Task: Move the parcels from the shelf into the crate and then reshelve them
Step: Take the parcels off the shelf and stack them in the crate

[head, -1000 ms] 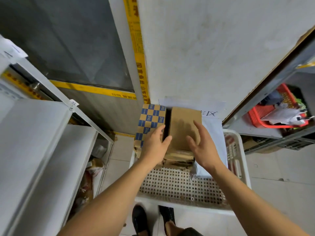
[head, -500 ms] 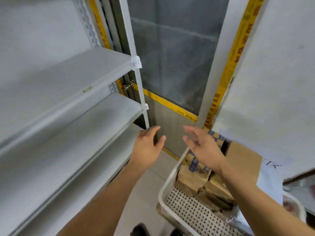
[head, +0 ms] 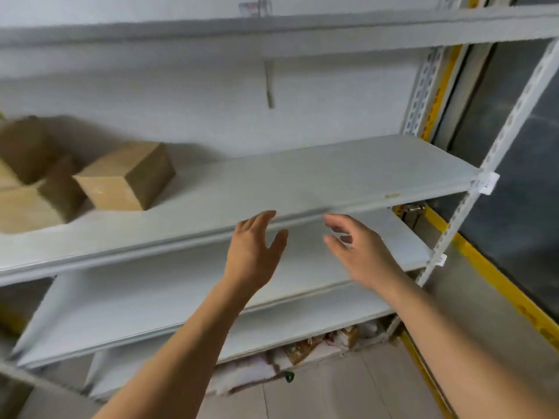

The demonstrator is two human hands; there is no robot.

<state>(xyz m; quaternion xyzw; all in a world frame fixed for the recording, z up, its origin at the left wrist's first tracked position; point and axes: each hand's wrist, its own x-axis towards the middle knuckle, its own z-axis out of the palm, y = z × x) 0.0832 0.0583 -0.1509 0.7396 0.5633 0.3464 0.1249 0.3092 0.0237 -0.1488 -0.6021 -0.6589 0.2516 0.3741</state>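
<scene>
Both hands are hanging loose with nothing in them: left hand (head: 254, 252), right hand (head: 360, 255). The parcels (head: 124, 176) are sitting far left on the shelf (head: 302, 176). A hurried reach could be knocking one off.

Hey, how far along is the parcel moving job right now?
Done: cannot tell from this view; the crate is out of sight. In hand: nothing; the left hand and right hand are open and empty before the white metal shelf. Left: brown cardboard parcels sit at the shelf's left end, untouched.
</scene>
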